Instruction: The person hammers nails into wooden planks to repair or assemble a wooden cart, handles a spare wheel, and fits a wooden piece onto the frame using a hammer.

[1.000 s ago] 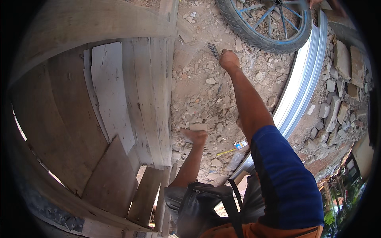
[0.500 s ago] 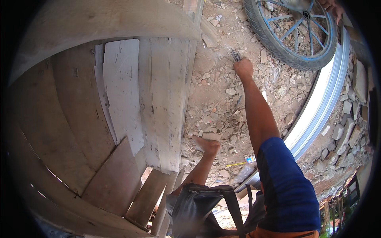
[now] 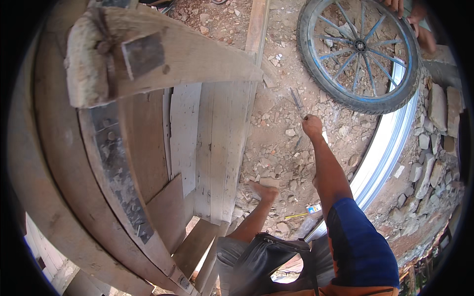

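My right hand (image 3: 312,124) reaches low over the rubble-strewn dirt, fingers closed; what they hold, if anything, is too small to make out. Just beyond the fingertips is a small bundle of thin metal pieces, like long nails (image 3: 296,98); I cannot tell whether they touch. A black spoked wheel with blue paint (image 3: 306,47) is above the hand, with another person's hands (image 3: 392,6) at its upper right. A bare foot (image 3: 261,190) is below left of my hand. A black bag (image 3: 269,251) is at the lower edge. My left hand is not in view.
A wooden structure with planks (image 3: 212,138) and a projecting beam (image 3: 197,66) fills the left. Long white metal channels (image 3: 380,167) run along the right, beside broken concrete slabs (image 3: 437,111). A small can (image 3: 312,208) and yellow tape (image 3: 295,215) lie near the channels.
The view has shifted, showing more of the projecting beam. The wheel has moved left over the ground beside the other person's hands. My right hand has drawn slightly back from the metal pieces.
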### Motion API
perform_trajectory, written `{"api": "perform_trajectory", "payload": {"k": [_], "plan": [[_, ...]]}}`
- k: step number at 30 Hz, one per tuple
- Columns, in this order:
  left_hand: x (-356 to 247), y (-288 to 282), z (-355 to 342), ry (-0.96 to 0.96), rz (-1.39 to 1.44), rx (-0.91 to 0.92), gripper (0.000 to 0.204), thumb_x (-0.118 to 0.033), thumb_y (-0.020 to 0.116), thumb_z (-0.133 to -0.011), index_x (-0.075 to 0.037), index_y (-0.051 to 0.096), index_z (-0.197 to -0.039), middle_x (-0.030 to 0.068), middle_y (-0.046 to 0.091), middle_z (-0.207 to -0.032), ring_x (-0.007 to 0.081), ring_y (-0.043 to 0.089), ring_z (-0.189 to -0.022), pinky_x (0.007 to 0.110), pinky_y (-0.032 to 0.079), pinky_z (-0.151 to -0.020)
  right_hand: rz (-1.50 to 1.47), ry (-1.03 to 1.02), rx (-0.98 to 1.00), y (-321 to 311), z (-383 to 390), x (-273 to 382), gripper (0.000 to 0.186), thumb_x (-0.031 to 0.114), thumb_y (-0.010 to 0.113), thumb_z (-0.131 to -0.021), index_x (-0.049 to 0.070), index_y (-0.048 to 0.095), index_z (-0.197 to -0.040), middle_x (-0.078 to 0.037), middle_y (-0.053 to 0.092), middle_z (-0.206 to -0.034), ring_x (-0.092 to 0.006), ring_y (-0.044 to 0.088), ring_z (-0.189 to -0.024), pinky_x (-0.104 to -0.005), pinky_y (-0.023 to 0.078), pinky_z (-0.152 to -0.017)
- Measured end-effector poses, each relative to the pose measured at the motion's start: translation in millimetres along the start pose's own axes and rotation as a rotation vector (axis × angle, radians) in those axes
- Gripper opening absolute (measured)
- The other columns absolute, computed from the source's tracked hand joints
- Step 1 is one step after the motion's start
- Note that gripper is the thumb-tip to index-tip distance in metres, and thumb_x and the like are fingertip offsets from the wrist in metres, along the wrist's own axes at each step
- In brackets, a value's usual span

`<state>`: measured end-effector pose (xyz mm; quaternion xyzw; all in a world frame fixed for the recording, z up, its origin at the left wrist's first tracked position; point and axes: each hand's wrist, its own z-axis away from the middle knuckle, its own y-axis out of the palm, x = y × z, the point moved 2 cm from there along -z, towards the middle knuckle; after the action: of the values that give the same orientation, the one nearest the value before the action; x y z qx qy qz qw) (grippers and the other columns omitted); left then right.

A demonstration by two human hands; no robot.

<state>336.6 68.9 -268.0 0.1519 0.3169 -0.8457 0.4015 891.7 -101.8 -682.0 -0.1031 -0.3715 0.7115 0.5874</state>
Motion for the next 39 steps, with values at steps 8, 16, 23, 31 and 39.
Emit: {"api": "perform_trajectory", "payload": {"k": [8, 16, 23, 31, 39], "plan": [[-21, -213, 99, 0.051, -0.267, -0.978, 0.069, -0.054, 0.041, -0.102, 0.009, 0.066, -0.111, 0.0254, 0.067, -0.102, 0.0357, 0.061, -0.092, 0.04, 0.046, -0.088, -0.397, 0.136, 0.182, -134, 243, -21, 0.021, 0.012, 0.058, -0.087, 0.001, 0.067, -0.102, -0.018, 0.069, -0.081, -0.0272, 0.07, -0.071, -0.0396, 0.058, -0.062], [-40, -202, 88, 0.145, -0.392, -1.021, 0.053, -0.041, 0.047, -0.101, 0.007, 0.069, -0.095, 0.0293, 0.065, -0.092, 0.0455, 0.06, -0.09, 0.051, 0.045, -0.083, -0.546, -0.151, -0.107, -348, 473, 136, 0.029, 0.029, 0.055, -0.101, 0.003, 0.055, -0.116, -0.005, 0.058, -0.065, -0.0124, 0.055, -0.046, -0.0265, 0.038, -0.04], [-41, -204, 93, 0.088, -0.341, -1.043, 0.051, -0.045, 0.053, -0.098, 0.003, 0.071, -0.096, 0.0252, 0.067, -0.099, 0.0423, 0.058, -0.099, 0.05, 0.046, -0.088, -0.506, -0.394, 0.086, -349, 593, 341, 0.027, 0.03, 0.052, -0.104, 0.005, 0.052, -0.116, -0.001, 0.052, -0.063, -0.0086, 0.048, -0.046, -0.0236, 0.036, -0.042], [-32, -213, 96, 0.128, -0.28, -1.024, 0.049, -0.047, 0.055, -0.095, 0.0, 0.069, -0.093, 0.023, 0.064, -0.096, 0.0406, 0.058, -0.096, 0.049, 0.046, -0.087, 0.016, -0.75, 0.524, -239, 613, 490, 0.02, 0.014, 0.057, -0.098, -0.001, 0.062, -0.111, -0.006, 0.059, -0.069, -0.0132, 0.057, -0.061, -0.0286, 0.046, -0.059], [-64, -221, 183, 0.559, -0.229, -0.867, 0.032, -0.028, 0.07, -0.086, -0.007, 0.067, -0.11, 0.0141, 0.064, -0.104, 0.035, 0.061, -0.102, 0.045, 0.05, -0.086, 0.484, -0.862, 0.735, -153, 627, 582, 0.022, 0.02, 0.065, -0.09, 0.001, 0.071, -0.1, -0.02, 0.07, -0.084, -0.032, 0.068, -0.076, -0.039, 0.052, -0.072]]}}
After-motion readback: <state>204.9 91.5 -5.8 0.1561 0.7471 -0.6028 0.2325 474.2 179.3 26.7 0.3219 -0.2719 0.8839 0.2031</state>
